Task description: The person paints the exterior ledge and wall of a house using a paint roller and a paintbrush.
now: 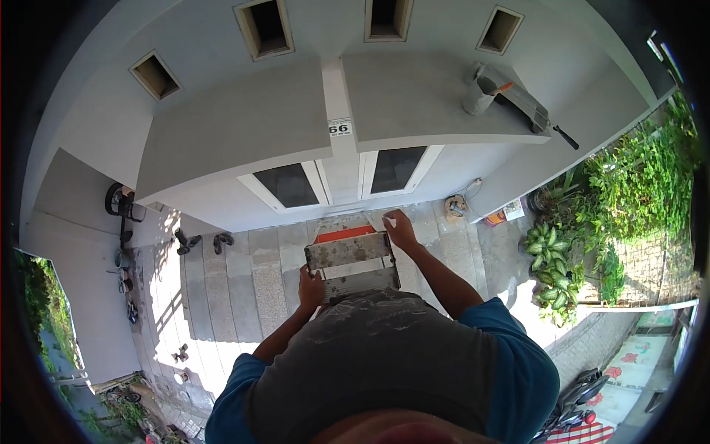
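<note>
From up here I see my left hand point(311, 287) clamped on the near left edge of the ladder point(351, 260), fingers curled round the side of a paint-spattered metal step. My right hand point(400, 229) sits further out, closed on the ladder's top right corner, the arm stretched forward over the steps. The ladder stands directly between the two hands, just ahead of my chest, its top cap orange-red and its steps grey (well smeared with dried paint or plaster).

Beyond the ladder's top is a white wall point(222, 203) with two dark windows point(288, 184) side by side, and above them two flat grey ledges split by a white pillar carrying a house number plate point(339, 127). On the right ledge stands a metal bucket point(479, 92), with a long paint tray point(523, 102) and a dark-handled tool beside it. Higher up, four small rectangular vents point(264, 27) are cut into the facade.

Far below, the ground is pale paving point(244, 285), partly in sun. Some shoes point(222, 240) lie near the wall on the left, a small bundle point(455, 207) sits near the wall on the right, and leafy plants point(553, 266) fill the right side beside a fence. A parked motorbike point(580, 396) shows at the lower right.
</note>
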`<state>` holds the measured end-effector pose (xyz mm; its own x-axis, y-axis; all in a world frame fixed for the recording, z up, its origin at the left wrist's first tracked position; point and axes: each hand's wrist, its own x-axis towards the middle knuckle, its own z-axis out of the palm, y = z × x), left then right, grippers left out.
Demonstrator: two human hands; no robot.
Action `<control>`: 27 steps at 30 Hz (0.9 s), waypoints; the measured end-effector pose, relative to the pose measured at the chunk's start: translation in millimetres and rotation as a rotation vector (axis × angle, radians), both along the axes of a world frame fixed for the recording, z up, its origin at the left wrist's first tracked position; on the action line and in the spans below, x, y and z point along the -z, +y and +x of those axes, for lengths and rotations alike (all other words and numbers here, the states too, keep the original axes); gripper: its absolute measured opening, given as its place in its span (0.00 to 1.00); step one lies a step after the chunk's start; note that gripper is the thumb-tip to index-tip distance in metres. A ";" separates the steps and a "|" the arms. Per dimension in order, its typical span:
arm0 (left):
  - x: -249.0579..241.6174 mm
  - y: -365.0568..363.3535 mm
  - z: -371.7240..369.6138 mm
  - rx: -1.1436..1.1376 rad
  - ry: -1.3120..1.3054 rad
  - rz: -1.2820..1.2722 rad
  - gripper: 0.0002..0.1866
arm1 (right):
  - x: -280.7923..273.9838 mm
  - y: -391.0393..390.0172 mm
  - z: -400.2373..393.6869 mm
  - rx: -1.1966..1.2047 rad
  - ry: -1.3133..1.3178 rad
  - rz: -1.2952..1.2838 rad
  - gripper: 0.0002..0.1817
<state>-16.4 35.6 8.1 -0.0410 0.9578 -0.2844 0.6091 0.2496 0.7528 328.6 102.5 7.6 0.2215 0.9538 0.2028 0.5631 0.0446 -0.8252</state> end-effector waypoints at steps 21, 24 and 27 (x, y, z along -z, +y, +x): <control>-8.9 65.4 31.2 0.297 0.190 0.484 0.19 | -188.8 209.4 321.5 0.546 -0.083 0.254 0.55; -6.8 66.3 30.6 0.289 0.184 0.459 0.17 | -195.4 213.4 313.8 0.501 0.035 0.228 0.55; -2.0 66.2 29.8 0.260 0.174 0.478 0.16 | -195.0 215.7 305.0 0.651 -0.046 0.269 0.52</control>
